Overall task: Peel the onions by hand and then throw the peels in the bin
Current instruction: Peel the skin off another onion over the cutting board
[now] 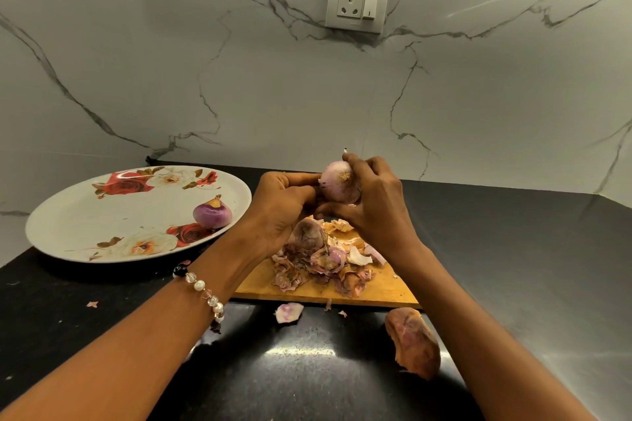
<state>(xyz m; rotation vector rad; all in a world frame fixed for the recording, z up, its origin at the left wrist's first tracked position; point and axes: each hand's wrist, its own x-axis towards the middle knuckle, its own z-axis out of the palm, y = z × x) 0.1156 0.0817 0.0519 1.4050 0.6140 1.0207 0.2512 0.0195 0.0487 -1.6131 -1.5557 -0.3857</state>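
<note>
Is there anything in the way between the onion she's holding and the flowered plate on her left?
Nothing visible stands on the path. The onion is held up in both hands, left hand and right hand, above the peel pile. The plate lies just left, with one peeled onion near its right rim.

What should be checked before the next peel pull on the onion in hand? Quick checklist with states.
1. Pale purple round onion gripped by right hand: ok.
2. Left hand at the onion's side, ready to pull: ok; a pinch on skin: cannot tell.
3. Onion held over wooden chopping board with papery peel pile: ok.
4. Peels contained on board: not ok; large brown loose peel lies on black stone counter.
5. Floral white plate has room: ok.
6. Bin in view: not ok.
</note>
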